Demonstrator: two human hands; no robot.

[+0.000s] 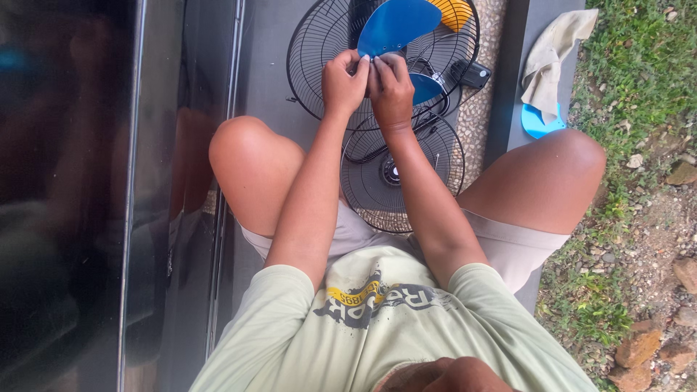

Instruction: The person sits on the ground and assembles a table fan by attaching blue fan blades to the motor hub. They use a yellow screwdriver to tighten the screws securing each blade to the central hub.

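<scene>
We see the left hand and right hand together, fingers pinched closed on the lower edge of a blue fan blade; black wire fan guards lie beneath them.

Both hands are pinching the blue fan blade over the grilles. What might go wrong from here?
The blade is gripped only at its narrow end by the left hand and right hand, so it may slip or snap. If dropped, it could catch in the wire grilles. The cord near the hands might snag.
</scene>
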